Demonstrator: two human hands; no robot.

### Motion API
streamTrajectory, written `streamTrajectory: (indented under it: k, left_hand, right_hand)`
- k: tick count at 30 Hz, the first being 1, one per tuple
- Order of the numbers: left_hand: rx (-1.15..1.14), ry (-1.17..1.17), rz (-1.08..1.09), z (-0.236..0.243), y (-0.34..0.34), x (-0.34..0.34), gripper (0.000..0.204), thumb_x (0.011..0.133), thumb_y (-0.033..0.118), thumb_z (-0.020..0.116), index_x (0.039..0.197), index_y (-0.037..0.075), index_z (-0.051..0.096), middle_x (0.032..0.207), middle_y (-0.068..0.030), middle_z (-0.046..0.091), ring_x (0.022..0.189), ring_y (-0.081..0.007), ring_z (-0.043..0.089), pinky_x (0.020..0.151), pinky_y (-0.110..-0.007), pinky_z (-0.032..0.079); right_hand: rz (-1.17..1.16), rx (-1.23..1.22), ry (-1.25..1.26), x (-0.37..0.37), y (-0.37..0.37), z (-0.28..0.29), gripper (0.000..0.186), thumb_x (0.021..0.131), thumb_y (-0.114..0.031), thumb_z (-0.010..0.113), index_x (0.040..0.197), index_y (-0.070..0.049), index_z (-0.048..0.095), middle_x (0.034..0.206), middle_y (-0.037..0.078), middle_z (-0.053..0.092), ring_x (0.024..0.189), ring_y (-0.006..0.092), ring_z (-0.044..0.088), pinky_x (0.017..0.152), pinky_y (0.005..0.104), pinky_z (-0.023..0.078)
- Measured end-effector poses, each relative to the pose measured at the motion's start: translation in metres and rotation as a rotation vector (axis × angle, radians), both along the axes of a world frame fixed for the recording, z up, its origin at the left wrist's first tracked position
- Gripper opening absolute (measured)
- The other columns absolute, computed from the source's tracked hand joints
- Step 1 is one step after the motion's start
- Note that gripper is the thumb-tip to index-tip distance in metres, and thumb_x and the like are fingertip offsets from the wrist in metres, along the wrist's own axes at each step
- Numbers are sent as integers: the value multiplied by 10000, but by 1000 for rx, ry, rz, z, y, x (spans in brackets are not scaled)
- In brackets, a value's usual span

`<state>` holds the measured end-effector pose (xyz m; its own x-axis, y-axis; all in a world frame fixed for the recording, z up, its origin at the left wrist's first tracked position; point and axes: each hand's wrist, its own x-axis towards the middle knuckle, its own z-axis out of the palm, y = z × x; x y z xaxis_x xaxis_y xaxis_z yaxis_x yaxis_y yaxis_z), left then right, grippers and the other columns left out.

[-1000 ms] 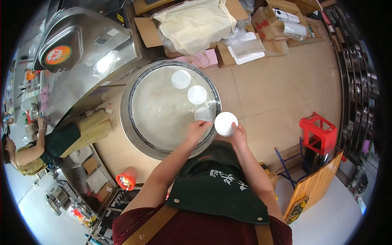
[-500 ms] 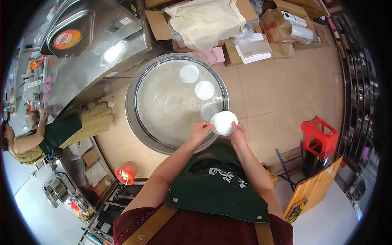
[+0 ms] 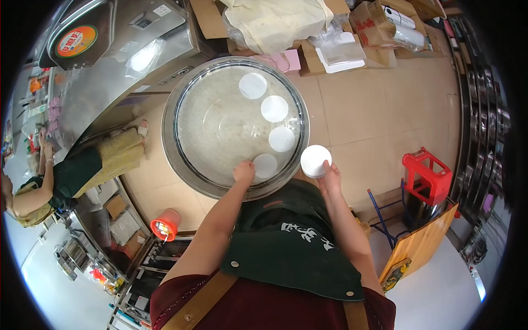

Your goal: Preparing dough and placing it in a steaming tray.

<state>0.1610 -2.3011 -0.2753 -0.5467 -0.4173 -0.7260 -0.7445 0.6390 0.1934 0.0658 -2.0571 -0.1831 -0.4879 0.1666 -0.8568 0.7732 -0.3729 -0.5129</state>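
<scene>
A large round steel pan [image 3: 169, 137] with a finely meshed pale surface stands in front of me. Three white paper rounds [image 3: 274, 109] lie in a curved row along its right side. Near the pan's closest edge, my left hand [image 3: 244, 172] pinches the left edge of another thin paper round [image 3: 266, 166], which looks flat against or just over the mesh. To the right, outside the rim, my right hand [image 3: 330, 179] grips a stack of white paper rounds [image 3: 315, 160], thumb on top and fingers below.
Cardboard boxes [image 3: 379, 33] and a cloth-covered box [image 3: 280, 25] stand beyond the pan. A steel counter [image 3: 159, 55] is at left, where another person [image 3: 71, 176] works. A red bin [image 3: 166, 224] sits lower left; a red stool [image 3: 426, 176] and wooden board [image 3: 421, 247] are at right.
My left hand has drawn one paper round off the stack and carried it left and down into the pan. My right hand has moved slightly right with the stack.
</scene>
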Motion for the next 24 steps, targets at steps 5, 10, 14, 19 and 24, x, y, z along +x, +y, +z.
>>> streamTrajectory:
  k: [5,10,14,19,24]
  left_hand:
    - [-38,18,-7,13,2,-5,178,758,268,522,850,161,629,851,-70,620,815,-273,584,746,-409,400]
    - [-258,185,40,49,16,-14,212,719,220,594,868,70,611,833,-109,611,790,-278,579,728,-392,415]
    - [85,491,194,44,20,-13,268,702,182,639,920,37,580,857,-115,594,744,-218,575,688,-331,437]
    - [745,509,546,98,47,-59,214,703,155,669,839,11,588,738,-63,598,645,-102,532,605,-238,431]
    - [750,530,643,95,42,-62,132,700,83,651,788,-7,608,676,-43,591,612,-90,524,572,-221,420]
  right_hand:
    - [39,-47,-42,2,-4,7,209,865,-175,473,1036,-59,502,974,62,556,879,178,543,745,333,460]
    - [55,-46,-5,2,-10,8,207,859,-168,486,1006,-27,526,914,87,583,792,182,573,662,338,490]
    - [98,-107,39,-3,-26,11,201,861,-167,483,997,-27,533,897,78,588,784,167,575,650,323,487]
    - [244,-224,67,-7,-39,18,215,866,-184,474,1005,-33,537,914,74,596,791,153,579,655,310,484]
    - [281,-249,62,-8,-52,22,219,867,-181,470,1016,-35,538,911,72,601,783,151,583,666,301,484]
